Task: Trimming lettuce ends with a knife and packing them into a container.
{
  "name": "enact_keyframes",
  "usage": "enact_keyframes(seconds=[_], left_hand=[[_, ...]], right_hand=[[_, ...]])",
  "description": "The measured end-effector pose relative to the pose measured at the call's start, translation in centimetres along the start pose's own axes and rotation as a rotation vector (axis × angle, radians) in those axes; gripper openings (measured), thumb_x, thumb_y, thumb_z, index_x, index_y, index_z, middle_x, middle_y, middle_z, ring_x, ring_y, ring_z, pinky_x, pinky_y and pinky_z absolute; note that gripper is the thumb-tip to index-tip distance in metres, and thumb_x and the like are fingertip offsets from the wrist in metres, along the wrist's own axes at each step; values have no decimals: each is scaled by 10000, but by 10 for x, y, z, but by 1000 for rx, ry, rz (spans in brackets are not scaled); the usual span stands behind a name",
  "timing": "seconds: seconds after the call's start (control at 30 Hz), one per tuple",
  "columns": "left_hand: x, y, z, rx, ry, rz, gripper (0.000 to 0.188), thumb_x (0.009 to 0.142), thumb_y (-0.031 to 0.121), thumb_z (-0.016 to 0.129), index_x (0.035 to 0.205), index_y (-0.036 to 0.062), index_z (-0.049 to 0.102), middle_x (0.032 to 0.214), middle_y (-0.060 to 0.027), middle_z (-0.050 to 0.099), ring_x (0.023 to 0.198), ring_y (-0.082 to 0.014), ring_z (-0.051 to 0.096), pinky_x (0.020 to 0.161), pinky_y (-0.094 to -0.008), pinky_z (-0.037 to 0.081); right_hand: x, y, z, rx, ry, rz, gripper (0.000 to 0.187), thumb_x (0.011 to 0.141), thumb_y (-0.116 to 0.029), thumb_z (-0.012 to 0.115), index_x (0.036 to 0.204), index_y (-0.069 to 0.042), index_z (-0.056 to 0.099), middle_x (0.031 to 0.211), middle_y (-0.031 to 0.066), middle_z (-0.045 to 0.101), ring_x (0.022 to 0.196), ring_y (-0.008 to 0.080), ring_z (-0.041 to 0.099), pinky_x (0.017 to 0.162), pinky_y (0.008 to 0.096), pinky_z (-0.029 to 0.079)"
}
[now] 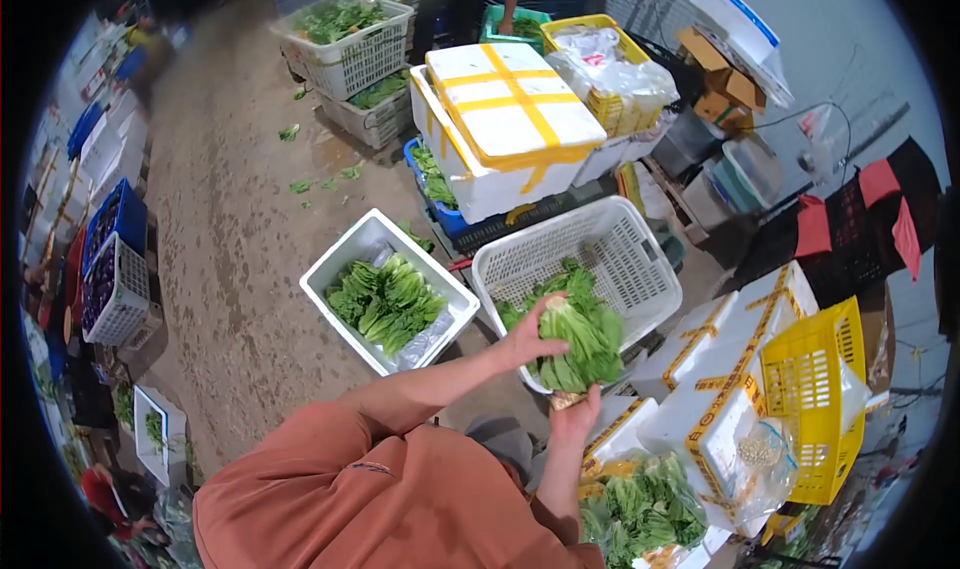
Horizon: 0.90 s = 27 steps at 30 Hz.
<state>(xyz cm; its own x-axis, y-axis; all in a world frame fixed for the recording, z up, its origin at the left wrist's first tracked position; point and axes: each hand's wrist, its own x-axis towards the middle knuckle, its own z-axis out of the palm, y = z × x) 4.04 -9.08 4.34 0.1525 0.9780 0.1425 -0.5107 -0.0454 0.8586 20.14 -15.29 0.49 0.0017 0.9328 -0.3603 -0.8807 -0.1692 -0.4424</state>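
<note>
The basket (622, 249) stands before you, the foam box (432, 337) to its left, and the greens (590, 347) are over the basket's near side. Fingers of your left hand (524, 345) and right hand (576, 415) grasp them, seemingly for checking; the next move calls for supporting the loose leaves.

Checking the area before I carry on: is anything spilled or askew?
Yes. Loose green leaves lie on the floor near the stacked crates, outside any container. At right, the yellow basket looks tipped, though the lens exaggerates tilt.
</note>
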Motion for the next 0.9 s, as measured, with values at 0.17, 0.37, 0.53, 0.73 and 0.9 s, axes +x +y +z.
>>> enact_keyframes(seconds=[0.17,0.37,0.53,0.73,0.9], left_hand=[[17,15,-42,383,244,-44,852,651,259,805,1314,11,331,1188,-127,509,1114,-198,479,974,-314,364],[63,12,-66,400,266,-140,721,694,215,785,1255,-26,401,1101,-92,566,1008,-157,533,891,-293,431],[96,10,-64,495,165,-227,641,729,196,756,1239,-12,428,1097,-76,564,1001,-157,534,886,-294,433],[98,34,-78,-6,242,-244,622,835,297,635,1290,-33,368,1134,-121,533,1035,-177,518,894,-314,413],[82,26,-71,37,330,-277,700,746,216,732,1282,-33,357,1154,-133,532,1048,-198,530,905,-325,433]], right_hand=[[46,17,13,-481,238,-29,247,854,-265,517,1044,-109,544,968,39,595,728,164,581,500,307,425],[95,-29,29,-888,196,-230,168,790,-164,594,910,-81,510,768,26,530,589,118,513,414,256,375],[150,-27,79,-1153,-236,-427,319,708,-64,669,999,-19,546,790,8,558,650,101,505,603,243,419],[186,-16,95,-813,-231,-129,223,738,-65,689,930,-32,581,715,-44,515,636,43,468,591,193,385],[179,3,85,-907,-258,-37,235,752,-44,679,968,-25,587,778,-18,575,665,73,512,623,217,419]])
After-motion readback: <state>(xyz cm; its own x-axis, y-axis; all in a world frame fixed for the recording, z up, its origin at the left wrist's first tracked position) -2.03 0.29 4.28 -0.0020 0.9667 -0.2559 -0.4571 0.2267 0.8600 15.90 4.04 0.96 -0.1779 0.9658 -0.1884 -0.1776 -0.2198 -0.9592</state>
